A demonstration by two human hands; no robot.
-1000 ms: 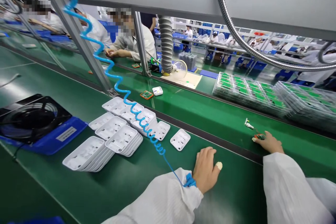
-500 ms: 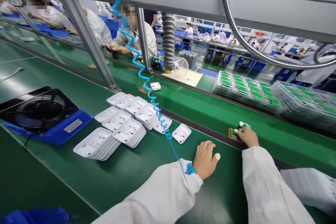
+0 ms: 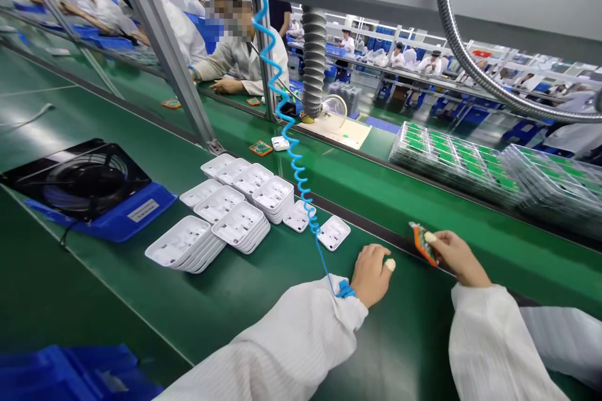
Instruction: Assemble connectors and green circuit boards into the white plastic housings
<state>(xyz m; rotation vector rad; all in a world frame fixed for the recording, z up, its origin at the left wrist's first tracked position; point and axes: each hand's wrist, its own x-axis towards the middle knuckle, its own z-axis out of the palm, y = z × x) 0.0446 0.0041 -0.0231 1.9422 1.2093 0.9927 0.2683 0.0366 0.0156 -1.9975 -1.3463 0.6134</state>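
Note:
Between the thumb and fingers of my right hand (image 3: 461, 258) is a circuit board with an orange frame (image 3: 420, 245), tilted up on edge over the dark strip along the conveyor. My left hand (image 3: 371, 276) rests on the green bench, palm down, fingers loosely bent and thumb apart, with nothing seen in it. A blue wrist strap (image 3: 345, 289) with a coiled cord goes round that wrist. Just beyond my left hand lies a single white plastic shell (image 3: 333, 233). Further left stand stacks of similar white shells (image 3: 239, 222). Both thumbs wear pale finger cots.
A black fan (image 3: 96, 178) on a blue base sits at the left. On the belt are another orange-framed board (image 3: 261, 148) and a small white part (image 3: 280, 143). Clear trays of green boards (image 3: 451, 160) line the far side. A co-worker (image 3: 244, 62) sits opposite.
My right hand has raised the orange-framed board from lying flat to a tilted position. My left hand stays on the bench, its fingers slightly more bent. The whole view has shifted a little.

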